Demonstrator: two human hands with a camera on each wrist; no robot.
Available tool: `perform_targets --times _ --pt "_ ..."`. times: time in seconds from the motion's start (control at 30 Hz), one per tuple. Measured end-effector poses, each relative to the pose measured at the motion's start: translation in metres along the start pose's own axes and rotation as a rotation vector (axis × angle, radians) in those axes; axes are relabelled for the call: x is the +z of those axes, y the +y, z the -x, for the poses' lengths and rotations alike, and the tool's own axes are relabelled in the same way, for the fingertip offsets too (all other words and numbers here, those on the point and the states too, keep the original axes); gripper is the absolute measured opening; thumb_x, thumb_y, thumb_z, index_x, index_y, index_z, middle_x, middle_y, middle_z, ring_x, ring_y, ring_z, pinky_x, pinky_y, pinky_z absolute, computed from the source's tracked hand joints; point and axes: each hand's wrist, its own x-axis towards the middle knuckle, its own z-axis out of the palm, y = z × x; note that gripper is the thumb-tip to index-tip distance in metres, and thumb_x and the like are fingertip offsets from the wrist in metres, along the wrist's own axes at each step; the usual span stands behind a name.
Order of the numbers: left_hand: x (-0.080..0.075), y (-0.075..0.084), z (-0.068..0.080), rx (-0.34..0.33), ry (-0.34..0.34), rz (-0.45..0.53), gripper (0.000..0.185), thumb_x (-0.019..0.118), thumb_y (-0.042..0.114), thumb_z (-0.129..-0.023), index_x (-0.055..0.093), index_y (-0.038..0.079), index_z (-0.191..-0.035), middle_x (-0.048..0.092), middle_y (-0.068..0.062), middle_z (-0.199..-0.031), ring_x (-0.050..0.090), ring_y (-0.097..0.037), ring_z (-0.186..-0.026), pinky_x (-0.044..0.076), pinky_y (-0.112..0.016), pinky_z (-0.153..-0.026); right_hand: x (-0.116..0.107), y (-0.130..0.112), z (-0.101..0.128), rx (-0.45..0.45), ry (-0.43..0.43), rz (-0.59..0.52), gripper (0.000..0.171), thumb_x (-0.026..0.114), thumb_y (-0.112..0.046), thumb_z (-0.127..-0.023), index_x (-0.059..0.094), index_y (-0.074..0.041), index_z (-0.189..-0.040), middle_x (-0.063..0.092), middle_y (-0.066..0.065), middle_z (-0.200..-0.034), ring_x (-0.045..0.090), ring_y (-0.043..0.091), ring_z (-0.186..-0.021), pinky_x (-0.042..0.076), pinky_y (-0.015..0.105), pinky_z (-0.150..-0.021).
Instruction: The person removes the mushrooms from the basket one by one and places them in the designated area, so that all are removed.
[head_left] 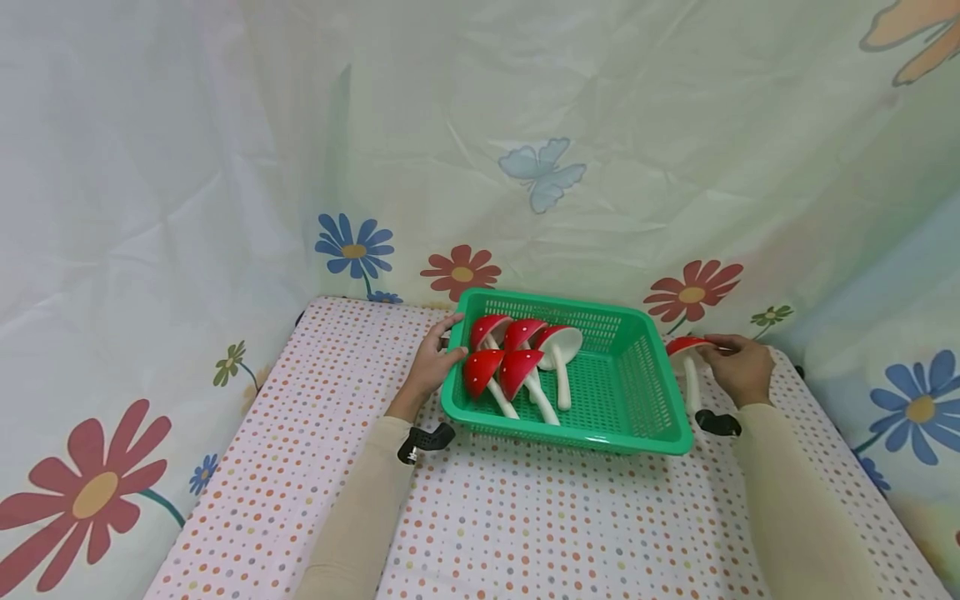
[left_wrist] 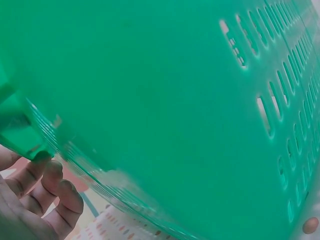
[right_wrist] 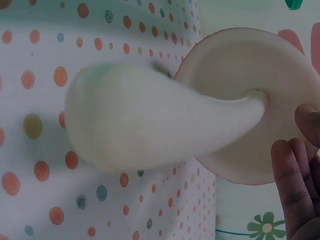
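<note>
A green plastic basket (head_left: 643, 367) stands on the dotted tablecloth and holds several toy mushrooms (head_left: 521, 362) with red caps and white stems, lying in its left half. My left hand (head_left: 448, 343) grips the basket's left rim. In the left wrist view its curled fingers (left_wrist: 50, 192) sit under the rim of the basket's wall (left_wrist: 165, 100). Just right of the basket, my right hand (head_left: 717, 347) pinches the cap of another red mushroom (head_left: 688, 354). In the right wrist view that mushroom's white stem (right_wrist: 160, 120) and pale cap underside (right_wrist: 235, 70) lie close over the cloth, with my fingertips (right_wrist: 292, 175) at the cap's edge.
The table (head_left: 525, 533) wears a white cloth with coloured dots and ends at the left, right and near sides. A flower-and-butterfly printed sheet (head_left: 540, 167) hangs behind and around it. Black camera mounts (head_left: 423, 439) sit on both wrists.
</note>
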Motion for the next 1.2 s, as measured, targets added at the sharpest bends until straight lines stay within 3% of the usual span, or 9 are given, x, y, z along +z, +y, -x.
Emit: perform_targets --times 0.2,0.3,0.57,0.6,0.7,0.8,0.93,1.07,1.2 --pt "0.001 0.000 0.001 -0.002 0.011 -0.003 0.059 0.058 0.005 -0.095 0.043 0.022 -0.149 0.041 -0.010 -0.147 0.052 -0.024 -0.105 0.053 -0.031 -0.077 0.012 0.019 -0.014 -0.003 0.054 -0.110 0.038 0.069 -0.028 -0.092 0.071 0.001 -0.117 0.070 0.024 -0.108 0.065 0.024 -0.081 0.050 0.039 -0.056" --pt "0.001 0.000 0.001 -0.001 0.016 -0.006 0.058 0.058 0.005 -0.095 0.044 0.022 -0.149 0.041 -0.009 -0.147 0.053 -0.024 -0.105 0.053 -0.032 -0.078 0.017 0.026 -0.018 0.013 0.060 -0.128 0.038 0.073 -0.030 -0.089 0.073 -0.002 -0.113 0.071 0.021 -0.105 0.062 0.019 -0.075 0.048 0.043 -0.053" --pt "0.001 -0.001 0.001 0.006 0.015 -0.011 0.057 0.058 0.007 -0.095 0.044 0.020 -0.149 0.042 -0.011 -0.146 0.053 -0.024 -0.106 0.054 -0.032 -0.078 0.018 0.014 -0.006 0.067 -0.004 -0.064 0.040 0.061 -0.024 -0.096 0.065 0.002 -0.126 0.064 0.027 -0.124 0.065 0.035 -0.102 0.043 0.015 -0.054" --pt "0.001 -0.002 0.001 0.008 0.014 -0.011 0.057 0.058 0.007 -0.095 0.043 0.020 -0.149 0.042 -0.011 -0.146 0.053 -0.024 -0.106 0.054 -0.032 -0.078 0.019 0.015 -0.007 0.074 0.008 -0.083 0.038 0.063 -0.024 -0.095 0.067 0.001 -0.124 0.066 0.026 -0.122 0.067 0.031 -0.097 0.044 0.018 -0.051" --pt "0.001 -0.002 0.000 0.010 0.014 -0.013 0.058 0.058 0.006 -0.095 0.043 0.020 -0.149 0.042 -0.011 -0.146 0.054 -0.025 -0.106 0.054 -0.032 -0.077 0.022 0.020 -0.010 0.061 0.008 -0.121 0.037 0.065 -0.022 -0.094 0.068 0.002 -0.122 0.065 0.026 -0.121 0.070 0.028 -0.090 0.054 0.030 -0.056" --pt "0.001 -0.002 0.000 0.010 0.014 -0.012 0.058 0.057 0.005 -0.095 0.043 0.021 -0.149 0.042 -0.011 -0.145 0.054 -0.024 -0.105 0.054 -0.032 -0.077 0.025 0.032 -0.016 0.044 0.014 -0.173 0.039 0.070 -0.028 -0.091 0.070 0.001 -0.118 0.066 0.025 -0.119 0.072 0.019 -0.076 0.055 0.043 -0.055" --pt "0.001 -0.002 0.001 0.008 0.019 -0.012 0.058 0.058 0.005 -0.095 0.044 0.022 -0.149 0.042 -0.011 -0.146 0.053 -0.024 -0.103 0.053 -0.032 -0.076 0.025 0.043 -0.022 -0.035 -0.004 -0.155 0.047 0.072 -0.040 -0.088 0.071 -0.003 -0.117 0.068 0.022 -0.111 0.065 0.004 -0.059 0.051 0.049 -0.048" --pt "0.001 0.000 0.001 0.001 0.017 -0.006 0.059 0.059 0.005 -0.095 0.043 0.022 -0.149 0.040 -0.010 -0.149 0.053 -0.024 -0.104 0.054 -0.033 -0.077 0.008 0.026 -0.011 -0.134 -0.051 -0.080 0.051 0.071 -0.038 -0.089 0.067 0.001 -0.122 0.070 0.029 -0.102 0.063 0.002 -0.056 0.054 0.044 -0.049" --pt "0.001 0.000 0.001 -0.007 0.019 -0.001 0.058 0.058 0.005 -0.095 0.044 0.020 -0.149 0.041 -0.012 -0.147 0.054 -0.024 -0.105 0.055 -0.033 -0.077 -0.013 0.000 0.001 -0.198 -0.142 -0.057 0.052 0.068 -0.033 -0.092 0.060 0.003 -0.129 0.066 0.034 -0.111 0.061 -0.003 -0.061 0.054 0.030 -0.054"
